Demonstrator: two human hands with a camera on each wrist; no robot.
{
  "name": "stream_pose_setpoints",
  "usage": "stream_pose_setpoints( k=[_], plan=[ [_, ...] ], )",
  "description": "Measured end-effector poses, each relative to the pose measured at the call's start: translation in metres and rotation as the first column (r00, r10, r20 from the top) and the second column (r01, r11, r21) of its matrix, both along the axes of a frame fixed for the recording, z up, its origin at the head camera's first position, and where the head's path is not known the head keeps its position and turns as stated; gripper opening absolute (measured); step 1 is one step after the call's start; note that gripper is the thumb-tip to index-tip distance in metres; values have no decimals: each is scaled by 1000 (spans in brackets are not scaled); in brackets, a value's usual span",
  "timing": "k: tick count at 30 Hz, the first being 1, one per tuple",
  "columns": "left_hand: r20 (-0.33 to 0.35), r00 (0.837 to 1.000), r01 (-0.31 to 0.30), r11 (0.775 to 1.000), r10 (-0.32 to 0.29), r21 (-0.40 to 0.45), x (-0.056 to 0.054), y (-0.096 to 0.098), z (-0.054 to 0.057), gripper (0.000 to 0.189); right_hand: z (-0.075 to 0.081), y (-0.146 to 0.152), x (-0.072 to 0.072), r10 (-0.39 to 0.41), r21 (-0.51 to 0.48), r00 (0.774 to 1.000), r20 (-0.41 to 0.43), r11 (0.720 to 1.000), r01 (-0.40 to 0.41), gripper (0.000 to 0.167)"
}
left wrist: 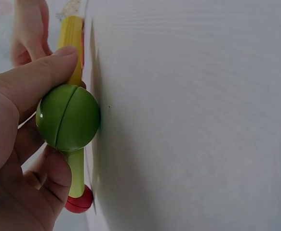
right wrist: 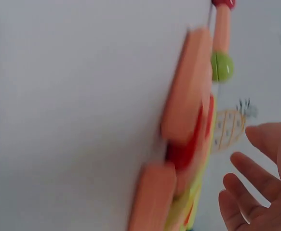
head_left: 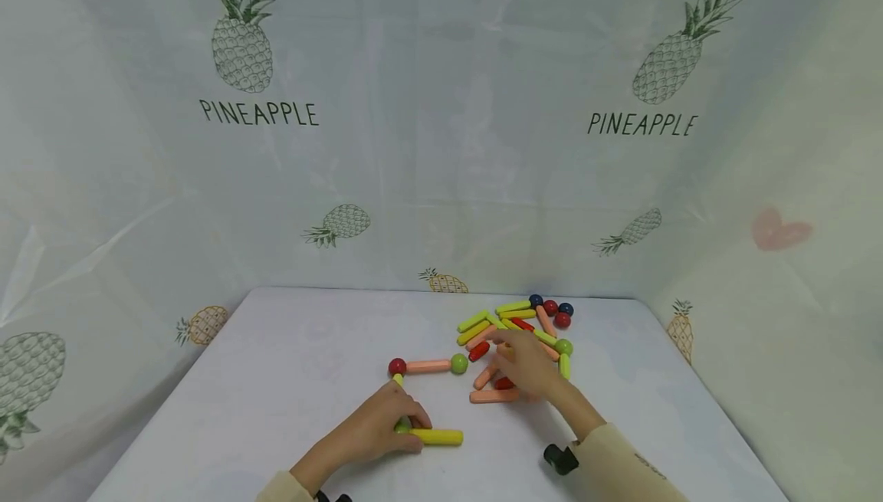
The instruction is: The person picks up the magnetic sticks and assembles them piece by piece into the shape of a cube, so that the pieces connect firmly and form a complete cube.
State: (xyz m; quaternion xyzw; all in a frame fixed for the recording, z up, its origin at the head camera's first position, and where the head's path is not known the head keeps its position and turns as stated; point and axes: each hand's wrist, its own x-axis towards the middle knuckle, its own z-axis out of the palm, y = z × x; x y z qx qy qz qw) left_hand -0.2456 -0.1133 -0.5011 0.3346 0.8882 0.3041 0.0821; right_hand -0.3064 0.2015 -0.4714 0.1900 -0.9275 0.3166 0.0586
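Observation:
My left hand point(head_left: 379, 421) grips a green ball point(left wrist: 68, 118) from which a yellow rod point(head_left: 441, 437) sticks out to the right. The thumb lies along that rod in the left wrist view. A light green rod point(left wrist: 76, 173) runs from the same ball to a red ball point(head_left: 396, 366). From the red ball a salmon rod point(head_left: 428, 366) leads to another green ball point(head_left: 459, 363). Over the loose rods hovers my right hand point(head_left: 527, 364), its fingers spread and holding nothing in the right wrist view. Below it lie salmon rods point(right wrist: 188, 86) and a short red rod point(right wrist: 181, 154).
Several yellow, light green, salmon and red rods point(head_left: 474, 333) lie heaped at the back right of the white table point(head_left: 297, 356). Dark blue balls point(head_left: 536, 300) and red balls point(head_left: 562, 320) sit behind them. A pineapple-print curtain point(head_left: 441, 142) surrounds the table.

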Motion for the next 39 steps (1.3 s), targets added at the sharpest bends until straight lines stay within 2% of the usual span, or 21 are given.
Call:
stream_pose_setpoints(
  k=[3,4,6,9,14,20,26,34,39],
  plan=[
    [4,1000,-12,1000,12,2,1,0,2,20,7,27,-11,-115,34,993,-30,993,116,35],
    [5,1000,-14,1000,14,3,2,0,2,20,9,37,-16,-147,57,987,-68,987,151,37],
    [2,1000,-19,1000,19,6,3,1,3,19,10,58,-26,-176,103,975,-133,976,190,37],
    [-2,1000,-19,1000,19,10,4,1,4,19,9,85,-39,-208,146,963,-172,961,234,36],
    [-4,1000,-15,1000,15,10,5,1,5,20,1,117,-53,-223,166,965,-135,956,244,38],
    [1,1000,-16,1000,16,1,3,0,4,20,-11,134,-66,-222,232,973,-65,945,231,42],
    [11,1000,-24,1000,23,0,3,0,5,20,-16,137,-69,-251,246,967,-39,936,253,38],
    [2,1000,-22,1000,22,3,3,-2,5,19,-14,140,-64,-250,231,968,-2,942,243,28],
    [-6,1000,-8,1000,9,18,3,-3,6,19,-5,136,-58,-260,221,963,-67,938,268,30]
  ],
)
